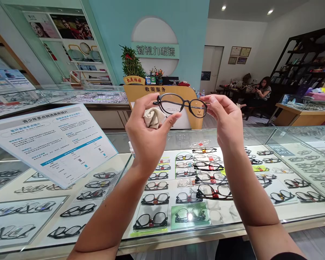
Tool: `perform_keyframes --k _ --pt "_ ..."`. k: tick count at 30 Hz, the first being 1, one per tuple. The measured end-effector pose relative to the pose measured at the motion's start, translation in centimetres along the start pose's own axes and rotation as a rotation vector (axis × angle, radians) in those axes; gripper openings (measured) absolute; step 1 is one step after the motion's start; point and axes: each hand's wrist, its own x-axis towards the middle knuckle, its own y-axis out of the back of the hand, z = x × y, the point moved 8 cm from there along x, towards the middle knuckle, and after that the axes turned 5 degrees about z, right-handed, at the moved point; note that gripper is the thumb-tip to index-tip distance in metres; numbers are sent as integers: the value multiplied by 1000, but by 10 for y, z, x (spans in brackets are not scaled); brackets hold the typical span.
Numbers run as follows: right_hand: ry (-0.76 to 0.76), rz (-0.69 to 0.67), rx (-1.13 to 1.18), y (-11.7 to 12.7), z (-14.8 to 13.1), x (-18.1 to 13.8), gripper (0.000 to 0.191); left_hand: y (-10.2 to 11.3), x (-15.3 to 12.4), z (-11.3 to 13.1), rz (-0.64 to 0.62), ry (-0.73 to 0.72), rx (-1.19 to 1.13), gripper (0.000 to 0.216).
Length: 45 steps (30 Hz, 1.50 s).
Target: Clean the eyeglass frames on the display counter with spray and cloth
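Held up before me is a pair of black-framed eyeglasses (186,103), with printed marks on the clear lenses. My left hand (148,133) is closed on the left end of the frame, its thumb under the near lens. A bunched pale cleaning cloth (152,117) is tucked in the same hand. On the other side, my right hand (227,119) pinches the frame near its right end with thumb and fingertips. Both hands are above the glass display case (195,231), apart from its top.
Several rows of eyeglasses (154,198) lie inside the case. A printed sheet (54,144) stands on the glass at left. Beyond are a cashier counter (162,90) with a potted plant (131,61) and a seated person (262,92) at far right.
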Motion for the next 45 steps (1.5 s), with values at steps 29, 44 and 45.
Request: perform_keyframes --k 29,44,45 --pt "402 -202 -497 -20 -46 -17 17 -17 0 -15 -119 -84 -3 80" --pt "-170 -494 -44 -15 -17 -11 38 -26 5 -10 -404 -29 -208 71" --pt "-173 -477 -39 -14 -16 -11 38 -28 5 -11 -415 -27 -211 73"
